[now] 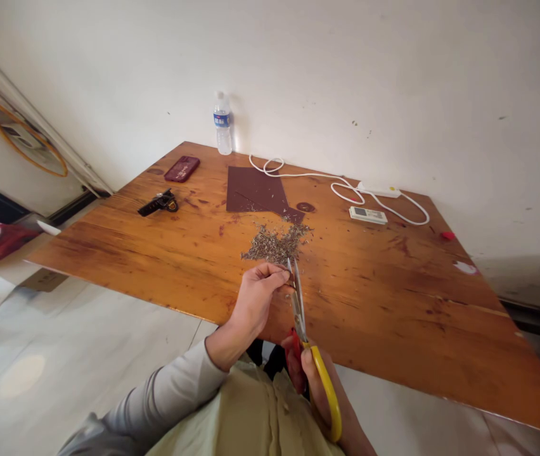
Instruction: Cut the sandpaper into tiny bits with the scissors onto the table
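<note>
My right hand (315, 380) grips yellow-and-red handled scissors (298, 304), blades pointing away over the wooden table (393, 304). My left hand (258, 297) is pinched closed right at the blades, holding something too small to make out. Just beyond the blade tips lies a pile of small grey-brown clippings (277, 244). A dark maroon sheet (255, 190) lies flat behind the pile.
A water bottle (223, 123) stands at the wall. A dark red phone (182, 168) and a black tool (158, 203) lie at the far left. A white power strip (378, 190) with cable and a small white device (367, 215) lie at the far right.
</note>
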